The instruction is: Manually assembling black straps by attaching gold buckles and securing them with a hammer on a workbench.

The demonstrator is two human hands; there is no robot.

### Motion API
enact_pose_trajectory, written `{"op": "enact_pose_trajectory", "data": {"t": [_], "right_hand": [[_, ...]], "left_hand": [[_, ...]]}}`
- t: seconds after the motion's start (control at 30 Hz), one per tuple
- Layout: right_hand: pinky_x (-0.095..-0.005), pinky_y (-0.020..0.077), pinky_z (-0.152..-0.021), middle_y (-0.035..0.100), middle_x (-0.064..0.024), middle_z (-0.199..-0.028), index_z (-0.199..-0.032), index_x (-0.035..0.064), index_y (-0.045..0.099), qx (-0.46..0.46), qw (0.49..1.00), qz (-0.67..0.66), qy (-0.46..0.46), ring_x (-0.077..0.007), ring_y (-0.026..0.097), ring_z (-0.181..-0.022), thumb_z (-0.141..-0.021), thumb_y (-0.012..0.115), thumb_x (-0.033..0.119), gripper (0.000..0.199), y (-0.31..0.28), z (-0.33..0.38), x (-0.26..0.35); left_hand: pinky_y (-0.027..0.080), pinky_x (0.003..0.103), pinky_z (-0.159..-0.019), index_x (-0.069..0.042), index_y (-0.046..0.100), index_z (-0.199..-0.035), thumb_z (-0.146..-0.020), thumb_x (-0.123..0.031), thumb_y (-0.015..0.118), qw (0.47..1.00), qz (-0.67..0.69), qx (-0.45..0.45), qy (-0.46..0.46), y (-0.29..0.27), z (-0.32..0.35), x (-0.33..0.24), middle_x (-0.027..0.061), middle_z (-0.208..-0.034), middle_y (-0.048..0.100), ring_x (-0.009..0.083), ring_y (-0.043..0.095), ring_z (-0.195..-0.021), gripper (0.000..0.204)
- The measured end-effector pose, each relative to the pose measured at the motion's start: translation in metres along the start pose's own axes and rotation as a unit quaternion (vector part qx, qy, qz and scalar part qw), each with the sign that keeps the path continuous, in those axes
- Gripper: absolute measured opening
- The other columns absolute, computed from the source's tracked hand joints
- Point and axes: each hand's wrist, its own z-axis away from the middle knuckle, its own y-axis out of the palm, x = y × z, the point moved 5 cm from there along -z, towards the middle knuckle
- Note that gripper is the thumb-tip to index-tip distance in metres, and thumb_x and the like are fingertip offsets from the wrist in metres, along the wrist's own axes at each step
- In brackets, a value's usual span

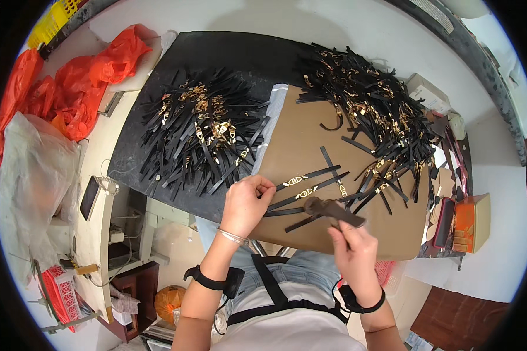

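No lettering or numbers legible. Orange-and-cream box (472, 223), right end of bench (234, 50): patterned face, unreadable. Pale carton (428, 93), bench's far right corner: any markings too small to read.

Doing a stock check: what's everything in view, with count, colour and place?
Table: one, black, centre
Mat: one, brown, table's right
Strap piles: two, black and gold, table's left and right
Loose straps: several, black and gold, on mat
Hammer: one, dark, above mat
Plastic bags: several, red and clear, left
Baskets: two, yellow and red, left
Boxes: at least two, white and orange, right
Left hand: one, bare, at a strap
Right hand: one, bare, gripping hammer
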Motion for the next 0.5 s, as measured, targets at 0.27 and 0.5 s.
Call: {"op": "enact_pose_trajectory", "data": {"t": [0.27,0.5], "right_hand": [[-0.0410,0.0509,-0.058,0.067,-0.0157,-0.084,-0.115,-0.0001,0.069,-0.070,0.997,0.022,0.025,-0.0358,0.066,-0.068,-0.090,0.071,0.012,0.027,0.006,-0.023,-0.010],[-0.0415,0.0506,-0.056,0.065,-0.0140,-0.080,-0.117,0.0035,0.070,0.017,0.994,0.099,0.032,-0.0337,0.065,-0.063,-0.092,0.070,0.015,0.028,0.011,-0.037,0.000]], "left_hand": [[0.057,0.036,-0.070,-0.001,0.073,-0.086,-0.083,-0.012,0.071,0.998,0.044,0.031,-0.046,-0.001,-0.005,0.001,0.0149,-0.079,0.073,0.0281,0.073,-0.074,0.012],[0.056,0.030,-0.067,-0.002,0.075,-0.088,-0.084,-0.014,0.072,0.999,0.009,0.029,-0.037,0.003,-0.009,0.006,0.0101,-0.077,0.074,0.0174,0.070,-0.066,0.013]]}}
